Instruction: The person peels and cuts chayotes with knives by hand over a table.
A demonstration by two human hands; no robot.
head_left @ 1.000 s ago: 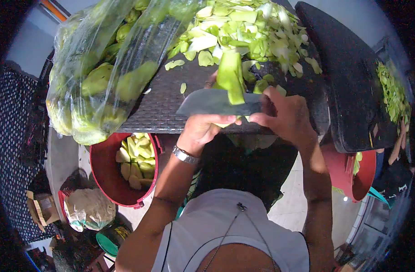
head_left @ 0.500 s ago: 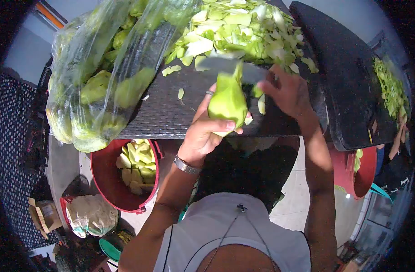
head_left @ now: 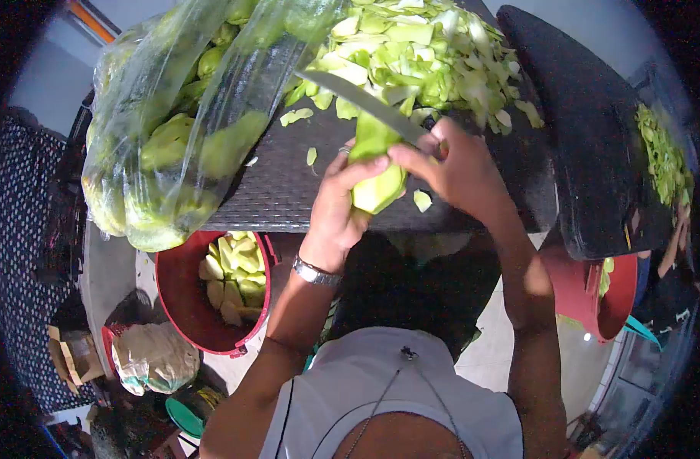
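My left hand (head_left: pixel 341 187) is closed around a pale green, pear-shaped fruit (head_left: pixel 379 190), its narrow end pointing away from me. Its skin looks partly pared, with smooth flat facets. In my right hand (head_left: pixel 459 164) is a knife (head_left: pixel 361 99), its long blade slanting up and left across the fruit's narrow end. My right thumb reaches to the fruit near the left fingers. The handle is mostly hidden in my grip. Beyond the blade lies a big heap of green peelings (head_left: pixel 426 57) on the dark woven tabletop (head_left: pixel 277 183).
A clear plastic bag (head_left: pixel 166 138) of whole green fruit overhangs the table's left edge. Below it, a red bucket (head_left: pixel 183 302) holds pale cut pieces. A dark chair-like panel (head_left: pixel 595 161) stands at the right, with another red bucket (head_left: pixel 618 306) beneath.
My right hand has brought the knife leftward and closer onto the fruit, its blade now slanted. The fruit has tilted a little in my left hand. A peel scrap lies beside it.
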